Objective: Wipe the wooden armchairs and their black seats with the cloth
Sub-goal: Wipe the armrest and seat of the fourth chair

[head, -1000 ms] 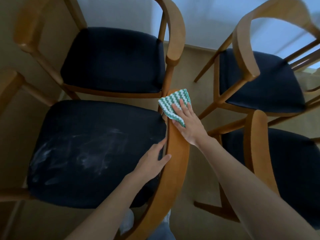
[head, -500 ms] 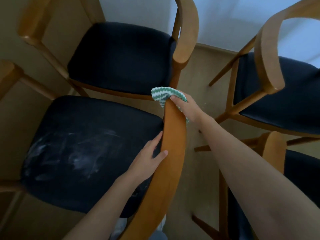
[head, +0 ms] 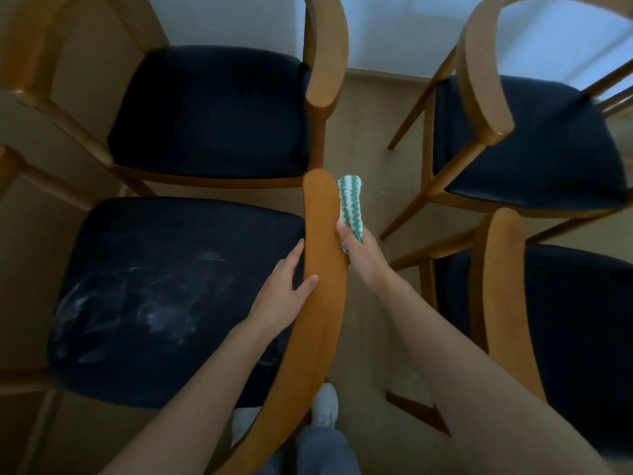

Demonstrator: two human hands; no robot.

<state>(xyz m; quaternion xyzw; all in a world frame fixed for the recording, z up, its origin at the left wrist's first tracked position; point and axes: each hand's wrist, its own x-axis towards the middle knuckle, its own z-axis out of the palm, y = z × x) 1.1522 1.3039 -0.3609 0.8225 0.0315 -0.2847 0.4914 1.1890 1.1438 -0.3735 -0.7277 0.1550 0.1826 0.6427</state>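
Four wooden armchairs with black padded seats stand close together on a beige floor (head: 370, 337), two on the left and two on the right. The near-left wooden armchair's black seat (head: 154, 286) carries pale, dusty smears across its near-left part. Its curved wooden armrest (head: 322, 303) runs up the middle of the view. The left hand (head: 281, 289) rests against the inner side of that armrest, fingers fairly straight along the edge and the thumb lying on the top face. The right hand (head: 363, 255) grips a green-and-white zigzag cloth (head: 350, 204), folded narrow, and holds it against the outer right side of the armrest, just short of its far tip. The far-left seat (head: 212, 111), the far-right seat (head: 524, 138) and the near-right seat (head: 582, 337) look dark and unmarked. Below the armrest, a white shoe (head: 324, 404) and a grey trouser leg (head: 322, 450) show on the floor.
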